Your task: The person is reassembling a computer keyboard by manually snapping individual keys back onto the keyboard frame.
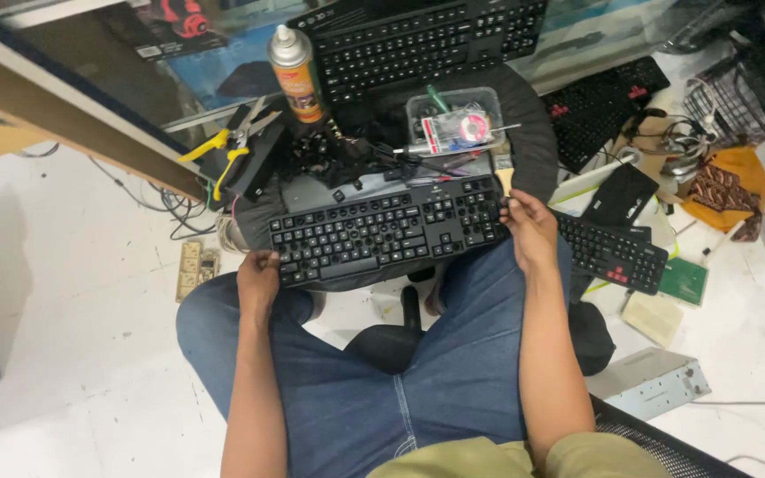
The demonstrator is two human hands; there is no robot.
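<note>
At the far left of the floor a bare white patch runs up to a slanting wooden board (64,111), with yellow-handled pliers (223,146) lying just past its right end. A little nearer, the left hand (258,276) grips the near left corner of a black keyboard (382,230), fingers curled together around its edge. The keyboard lies across the knees, above the blue jeans (418,372), tilted so its right end sits farther away. Beyond it stand a spray can (295,62), a clear plastic box of small parts (455,119) and a second black keyboard (427,40). The right hand (529,228) clamps the keyboard's right end, thumb on top, the other fingers hidden beneath. Farther right, another black keyboard with red keys (617,255) lies on the floor, just beside a green circuit board (685,281).
</note>
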